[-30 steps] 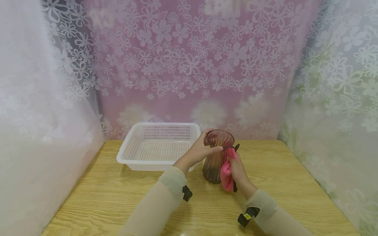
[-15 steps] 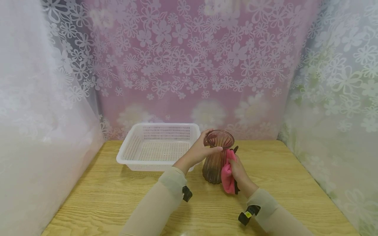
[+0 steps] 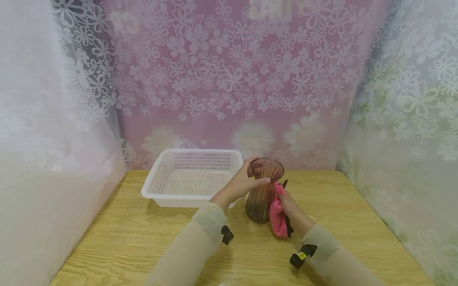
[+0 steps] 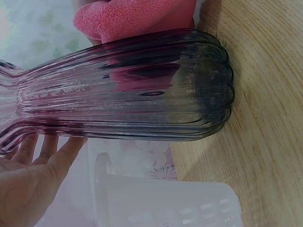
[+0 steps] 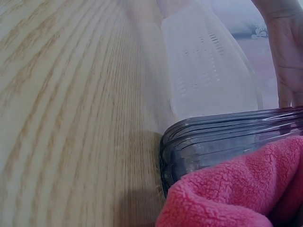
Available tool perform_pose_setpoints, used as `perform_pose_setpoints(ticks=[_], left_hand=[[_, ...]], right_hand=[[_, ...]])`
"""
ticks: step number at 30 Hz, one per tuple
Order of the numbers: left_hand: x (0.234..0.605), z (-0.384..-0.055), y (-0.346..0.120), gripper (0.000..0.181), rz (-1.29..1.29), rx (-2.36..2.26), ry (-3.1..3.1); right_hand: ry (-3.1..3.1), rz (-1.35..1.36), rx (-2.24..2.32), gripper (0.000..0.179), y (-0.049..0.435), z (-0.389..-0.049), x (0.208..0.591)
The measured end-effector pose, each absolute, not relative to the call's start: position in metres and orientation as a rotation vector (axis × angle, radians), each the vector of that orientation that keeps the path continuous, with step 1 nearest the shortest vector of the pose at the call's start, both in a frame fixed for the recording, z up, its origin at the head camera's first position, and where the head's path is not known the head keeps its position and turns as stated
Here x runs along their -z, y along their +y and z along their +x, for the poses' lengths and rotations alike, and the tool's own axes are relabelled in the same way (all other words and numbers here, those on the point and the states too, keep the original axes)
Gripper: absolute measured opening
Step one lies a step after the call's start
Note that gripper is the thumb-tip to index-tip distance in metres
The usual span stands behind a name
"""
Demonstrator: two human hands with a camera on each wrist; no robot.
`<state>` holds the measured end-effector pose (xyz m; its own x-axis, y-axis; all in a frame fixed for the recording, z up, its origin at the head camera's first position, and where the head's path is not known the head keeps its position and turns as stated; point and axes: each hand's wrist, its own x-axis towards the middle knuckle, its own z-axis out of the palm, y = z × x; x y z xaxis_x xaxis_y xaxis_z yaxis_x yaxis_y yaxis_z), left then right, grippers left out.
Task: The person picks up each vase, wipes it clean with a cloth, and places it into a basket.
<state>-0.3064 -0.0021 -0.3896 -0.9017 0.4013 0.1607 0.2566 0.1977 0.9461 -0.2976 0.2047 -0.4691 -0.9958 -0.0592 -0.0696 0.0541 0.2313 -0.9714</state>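
Observation:
A ribbed, purple-brown glass vase with a flared rim stands upright on the table. My left hand grips it around the neck, thumb across the near side just under the rim; in the left wrist view its fingers lie along the glass. On the vase's right side, my right hand holds a folded pink fleecy cloth with a dark edge. The left wrist view shows the cloth against the lower part of the vase. In the right wrist view the cloth covers part of the glass and hides the fingers.
A white plastic basket with slotted walls stands left of the vase, close to the left forearm. The wood-grain table reaches back to a pink flowered curtain. Pale flowered curtains hang at both sides.
My right hand and the pink cloth have slid a little downward along the vase's right side. The left hand and the vase have stayed in place.

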Motion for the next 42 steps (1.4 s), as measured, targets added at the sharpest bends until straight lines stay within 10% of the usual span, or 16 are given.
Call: perform_pose_setpoints(ticks=[42], left_hand=[[0.393,-0.308,-0.001,0.091,0.628,-1.827,2.331]], right_hand=[[1.973,0.124,1.994,0.022,0.233,-0.298,0.45]])
